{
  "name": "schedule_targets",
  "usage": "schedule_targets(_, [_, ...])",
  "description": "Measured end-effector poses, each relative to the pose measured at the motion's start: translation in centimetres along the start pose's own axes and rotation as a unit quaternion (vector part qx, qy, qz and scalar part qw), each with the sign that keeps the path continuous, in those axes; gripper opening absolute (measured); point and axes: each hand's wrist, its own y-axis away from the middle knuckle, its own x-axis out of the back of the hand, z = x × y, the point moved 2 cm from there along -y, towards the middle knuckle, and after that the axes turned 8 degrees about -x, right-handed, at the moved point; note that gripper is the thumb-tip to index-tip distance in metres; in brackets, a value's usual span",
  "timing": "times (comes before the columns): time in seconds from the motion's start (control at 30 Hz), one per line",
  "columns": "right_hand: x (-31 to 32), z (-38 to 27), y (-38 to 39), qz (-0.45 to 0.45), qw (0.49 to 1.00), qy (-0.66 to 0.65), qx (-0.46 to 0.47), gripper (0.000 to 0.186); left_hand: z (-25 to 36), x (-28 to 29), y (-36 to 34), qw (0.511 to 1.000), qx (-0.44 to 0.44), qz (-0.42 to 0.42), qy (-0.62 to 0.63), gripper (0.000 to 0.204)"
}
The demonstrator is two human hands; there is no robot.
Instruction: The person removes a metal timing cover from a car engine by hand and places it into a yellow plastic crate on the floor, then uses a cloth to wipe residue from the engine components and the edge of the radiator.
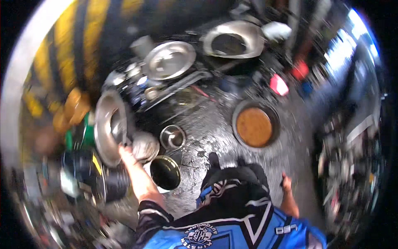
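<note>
My left hand (125, 152) reaches out to the left, its fingers at the rim of a wide shiny metal bowl (102, 128) that is tilted on its side. The bowl's middle is blurred. Close to this hand is a round metal can (146, 146), also smeared by motion. My right hand (287, 182) hangs low on the right, its fingers curled. A small dark thing shows at the fingers, but I cannot make out what it is.
On the dark wet floor stand a bucket of brown liquid (237, 130), a small metal pot (173, 137) and an open can with dark contents (179, 169). Behind them are a metal dish (182, 52) and a wide-rimmed metal basin (255, 43). Clutter lines both sides.
</note>
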Motion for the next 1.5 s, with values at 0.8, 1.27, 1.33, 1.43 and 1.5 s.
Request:
schedule_targets(0.8, [0.4, 10.4, 15.0, 0.235, 0.949, -0.139, -0.157, 0.028, -46.6, 1.2, -6.4, 0.547, 0.171, -0.09, -0.814, 0.036])
schedule_targets(1.27, [-10.6, 42.3, 30.7, 0.379, 0.678, -0.471, -0.418, 0.019, -83.0, -11.3, 2.2, -0.098, 0.163, -0.686, -0.703, 0.038])
schedule_targets(1.33, [-11.7, 43.9, 32.8, 0.395, 0.746, -0.304, -0.442, 0.021, -87.8, -13.2, 2.8, -0.15, 0.085, -0.741, -0.649, 0.039])
schedule_targets(1.43, [-15.8, 44.6, 33.6, 0.383, 0.742, -0.239, -0.496, 0.031, -97.1, -16.2, 5.0, -0.042, 0.066, -0.753, -0.654, 0.039])
schedule_targets(1.5, [-14.8, 43.5, 31.0, 0.352, 0.764, -0.278, -0.464, 0.058, -101.4, -18.7, 5.8, 0.227, 0.346, -0.507, -0.756, 0.044])
